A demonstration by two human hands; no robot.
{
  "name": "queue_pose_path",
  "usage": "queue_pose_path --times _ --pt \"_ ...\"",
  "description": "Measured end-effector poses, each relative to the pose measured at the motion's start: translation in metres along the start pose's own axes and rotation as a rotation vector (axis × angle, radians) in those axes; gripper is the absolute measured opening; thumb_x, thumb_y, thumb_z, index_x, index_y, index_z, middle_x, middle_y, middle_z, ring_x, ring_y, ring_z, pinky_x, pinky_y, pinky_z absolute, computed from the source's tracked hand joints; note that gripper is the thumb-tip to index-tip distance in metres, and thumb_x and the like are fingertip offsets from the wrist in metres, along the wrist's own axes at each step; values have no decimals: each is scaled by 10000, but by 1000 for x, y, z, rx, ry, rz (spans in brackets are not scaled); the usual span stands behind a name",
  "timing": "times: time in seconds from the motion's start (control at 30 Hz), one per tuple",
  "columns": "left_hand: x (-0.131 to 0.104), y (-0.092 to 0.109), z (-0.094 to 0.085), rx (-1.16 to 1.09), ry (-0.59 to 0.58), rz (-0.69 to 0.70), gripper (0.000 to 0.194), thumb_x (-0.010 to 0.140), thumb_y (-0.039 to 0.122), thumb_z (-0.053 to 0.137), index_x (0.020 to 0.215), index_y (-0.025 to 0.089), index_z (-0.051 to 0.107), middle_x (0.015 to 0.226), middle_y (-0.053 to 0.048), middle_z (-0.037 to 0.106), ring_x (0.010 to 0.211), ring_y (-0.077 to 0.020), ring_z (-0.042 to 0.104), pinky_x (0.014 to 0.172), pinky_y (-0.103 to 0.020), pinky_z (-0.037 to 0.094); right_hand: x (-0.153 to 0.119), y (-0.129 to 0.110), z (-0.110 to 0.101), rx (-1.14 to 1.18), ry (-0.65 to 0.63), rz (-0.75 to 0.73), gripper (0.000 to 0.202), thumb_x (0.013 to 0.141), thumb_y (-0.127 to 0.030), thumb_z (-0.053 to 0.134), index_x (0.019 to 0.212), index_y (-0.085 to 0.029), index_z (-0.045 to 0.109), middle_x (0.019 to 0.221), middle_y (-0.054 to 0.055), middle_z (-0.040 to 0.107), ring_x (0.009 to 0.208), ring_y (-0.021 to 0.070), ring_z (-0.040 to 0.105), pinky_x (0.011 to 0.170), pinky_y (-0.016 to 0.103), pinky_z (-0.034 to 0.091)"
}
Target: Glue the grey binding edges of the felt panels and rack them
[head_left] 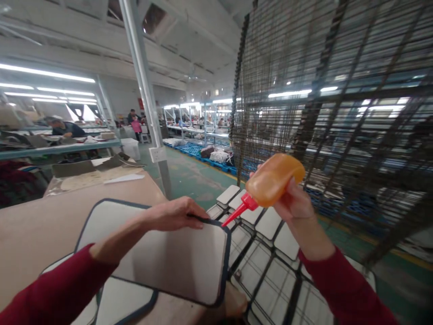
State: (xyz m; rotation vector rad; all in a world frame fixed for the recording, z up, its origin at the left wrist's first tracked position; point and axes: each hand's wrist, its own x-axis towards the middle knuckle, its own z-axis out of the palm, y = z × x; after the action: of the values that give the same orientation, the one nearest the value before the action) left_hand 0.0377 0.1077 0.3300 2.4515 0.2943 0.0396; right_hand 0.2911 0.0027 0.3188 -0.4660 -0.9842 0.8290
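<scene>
My left hand (184, 213) pinches the dark upper edge of a pale panel with rounded corners (176, 262), which is held up at a tilt over the table. In my right hand (294, 198) is an amber squeeze bottle (272, 179), tipped down to the left. Its red nozzle (237, 214) points at the panel's upper right corner, with the tip at or just above the dark border. Other dark-edged pale panels (123, 300) lie under and behind the held one.
A rack of pale pieces in a black wire frame (260, 262) stands low at the right, beneath a tall wire mesh (287, 90). Papers and sheets (91, 178) lie on the brown table (30, 223). A metal post (145, 90) rises beyond. People work farther back.
</scene>
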Motion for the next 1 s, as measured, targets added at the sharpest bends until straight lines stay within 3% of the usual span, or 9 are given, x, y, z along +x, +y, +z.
queue_pose_path --times 0.17,0.43,0.63,0.83,1.0 --pt "16 21 -9 -44 -188 59 324 838 337 575 1022 108 712 895 -61 717 779 -180 609 679 -186 442 1 -16 -4 -65 -85 24 538 529 -430 815 1013 -281 632 1018 17 691 993 291 630 930 501 480" --pt "29 30 -10 -128 -334 95 381 822 371 597 1061 95 705 928 -96 718 830 -214 628 729 -216 463 4 -20 0 -97 -214 99 605 502 -442 822 1049 -284 617 994 17 691 932 280 647 910 497 488" --pt "25 35 -11 -173 -342 64 385 797 356 630 1042 69 709 904 -92 722 810 -201 626 722 -203 467 6 -14 4 -68 -245 116 596 503 -421 822 1046 -293 613 995 22 694 975 288 630 929 502 474" --pt "16 44 -12 -221 -291 -18 335 738 368 688 977 140 745 840 -40 732 755 -190 623 705 -207 472 6 -11 11 -88 -215 123 675 452 -451 839 1058 -257 612 950 31 701 886 285 653 874 512 501" --pt "10 45 -12 -254 -272 -39 315 712 364 711 924 136 759 784 -28 728 708 -179 611 649 -193 465 5 -10 14 -95 -187 134 701 411 -448 853 1038 -241 620 923 46 703 869 294 657 881 528 488"
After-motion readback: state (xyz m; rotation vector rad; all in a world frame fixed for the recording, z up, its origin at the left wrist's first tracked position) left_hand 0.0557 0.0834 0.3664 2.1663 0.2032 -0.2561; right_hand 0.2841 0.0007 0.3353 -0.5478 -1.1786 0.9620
